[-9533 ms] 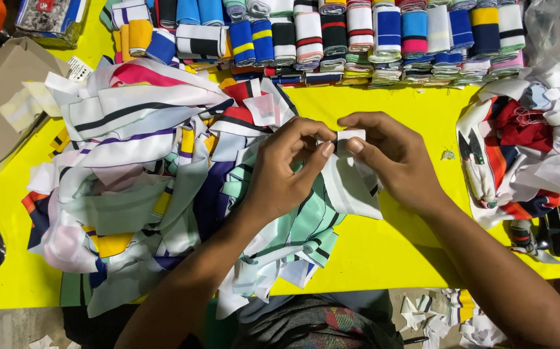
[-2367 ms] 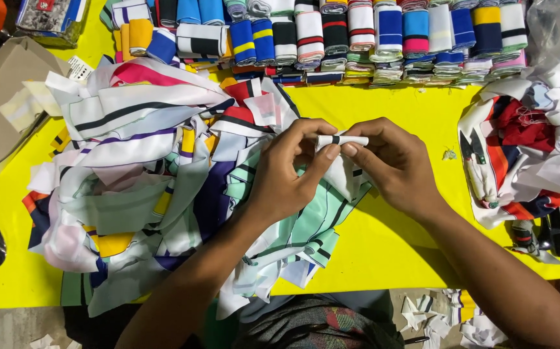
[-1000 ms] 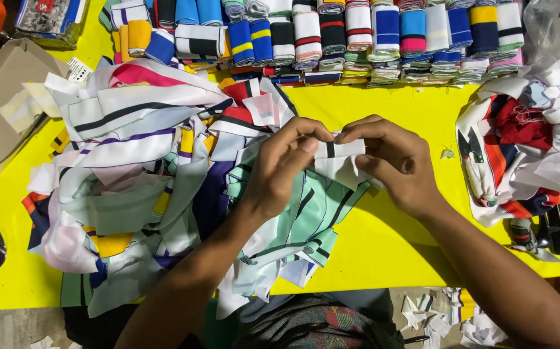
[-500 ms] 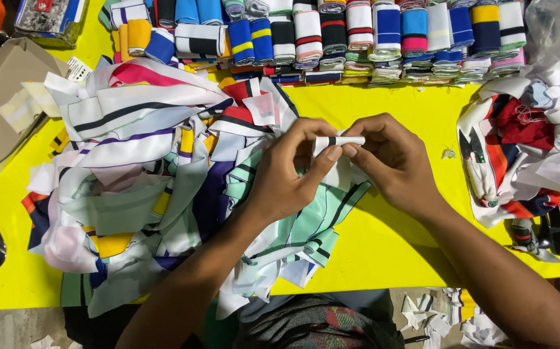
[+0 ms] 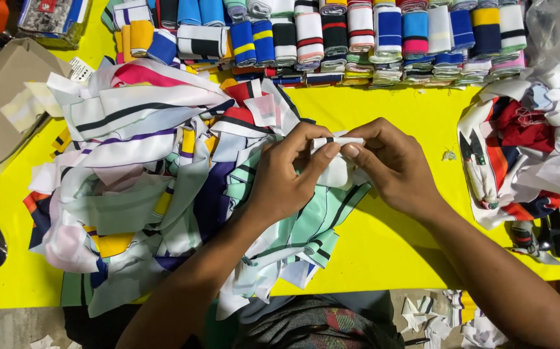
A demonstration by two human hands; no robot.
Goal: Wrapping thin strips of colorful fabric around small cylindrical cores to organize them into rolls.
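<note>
Both hands meet over the middle of the yellow table (image 5: 409, 110), and between them is a narrow white strip (image 5: 338, 141) with a dark stripe, folded or rolled small. The left hand (image 5: 286, 174) pinches its left end with thumb and forefinger closed tight on it, and the right hand (image 5: 390, 165) pinches the right end in the same way, the other fingers curled under. The strip is held just above the loose pile (image 5: 157, 187) of striped fabric bands, not resting on it. To do this well, I think both pinches should stay close to the ends, so the edges keep aligned and the fold does not open. The pull should be even, because soft knit twists easily. Finished rolls (image 5: 332, 32) lie in a row at the far edge, and snips (image 5: 471, 150) lie on the heap (image 5: 538, 148) at the right.
</note>
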